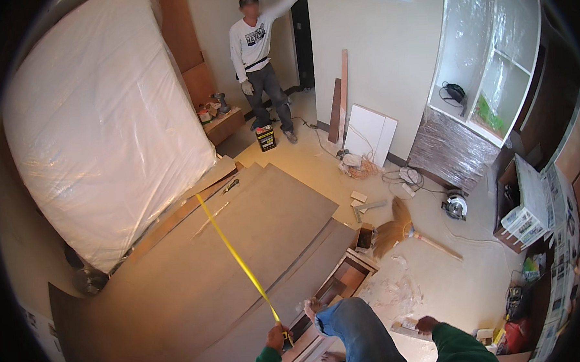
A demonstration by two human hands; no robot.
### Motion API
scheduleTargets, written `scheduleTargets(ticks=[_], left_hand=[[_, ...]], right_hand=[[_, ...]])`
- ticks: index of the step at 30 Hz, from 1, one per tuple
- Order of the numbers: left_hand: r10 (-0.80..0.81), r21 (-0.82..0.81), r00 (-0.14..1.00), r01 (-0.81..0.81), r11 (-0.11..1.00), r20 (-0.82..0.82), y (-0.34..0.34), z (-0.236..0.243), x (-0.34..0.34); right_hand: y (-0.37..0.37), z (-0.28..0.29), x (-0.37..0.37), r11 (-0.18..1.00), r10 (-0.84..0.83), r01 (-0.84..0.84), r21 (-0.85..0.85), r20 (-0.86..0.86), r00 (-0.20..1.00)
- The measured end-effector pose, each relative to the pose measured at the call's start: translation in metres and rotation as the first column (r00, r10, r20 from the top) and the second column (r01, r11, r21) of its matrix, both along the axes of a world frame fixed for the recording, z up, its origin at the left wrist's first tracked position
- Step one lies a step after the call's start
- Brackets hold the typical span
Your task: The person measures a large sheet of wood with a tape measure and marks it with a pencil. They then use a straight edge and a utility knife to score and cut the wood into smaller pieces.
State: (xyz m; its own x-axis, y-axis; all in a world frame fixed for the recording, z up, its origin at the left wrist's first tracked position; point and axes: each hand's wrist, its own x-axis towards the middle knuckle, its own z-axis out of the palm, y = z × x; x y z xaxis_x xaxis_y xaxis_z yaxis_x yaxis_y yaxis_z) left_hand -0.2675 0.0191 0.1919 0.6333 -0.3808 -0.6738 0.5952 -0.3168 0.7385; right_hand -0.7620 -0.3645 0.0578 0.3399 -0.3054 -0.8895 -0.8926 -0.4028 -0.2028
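Note:
My left hand (275, 337) is closed around a tape measure (286, 337). Its yellow blade (240, 263) stretches forward across large brown sheets (259, 205) to near their far edge. Low on the right is my right hand (427, 325), its fingers curled in; whatever they grip is hidden. Beside it a pale strip (406, 331) lies near the floor. Between my hands shows my bent knee in jeans, with a bare foot by an open wooden frame (347, 273) along the sheets' near edge. A small dark tool (231, 185) rests near the sheets' far edge.
Plastic-wrapped furniture (106, 118) stands at left. A person (259, 59) stands at the back, an arm raised, near a drill (220, 102). On the floor at right are a broom (396, 231), a circular saw (455, 206), cables and dust. A wrapped cabinet (485, 62) stands behind.

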Motion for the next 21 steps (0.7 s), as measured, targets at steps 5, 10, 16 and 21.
scheduleTargets(ticks=[5, 10, 16, 21], left_hand=[[-0.24, 0.177, 0.969, 0.248, 0.952, -0.066, 0.132, -0.054, -0.022], [-0.447, 0.476, 0.892, 0.424, 0.771, -0.069, 0.187, -0.092, -0.127], [-0.377, 0.408, 0.92, 0.388, 0.826, -0.11, 0.176, -0.062, -0.259], [-0.401, 0.437, 0.916, 0.357, 0.825, 0.009, 0.167, -0.101, -0.326]], right_hand=[[-0.057, -0.013, 0.014, 0.905, 0.317, -0.244, -0.348, 0.171, 0.933], [-0.045, 0.017, 0.084, 0.965, -0.261, 0.253, 0.066, 0.338, 0.904], [-0.012, 0.035, 0.036, 0.998, 0.024, -0.033, 0.061, 0.135, 0.991], [-0.1, -0.034, 0.036, 0.921, 0.365, -0.384, 0.065, 0.202, 0.909]])
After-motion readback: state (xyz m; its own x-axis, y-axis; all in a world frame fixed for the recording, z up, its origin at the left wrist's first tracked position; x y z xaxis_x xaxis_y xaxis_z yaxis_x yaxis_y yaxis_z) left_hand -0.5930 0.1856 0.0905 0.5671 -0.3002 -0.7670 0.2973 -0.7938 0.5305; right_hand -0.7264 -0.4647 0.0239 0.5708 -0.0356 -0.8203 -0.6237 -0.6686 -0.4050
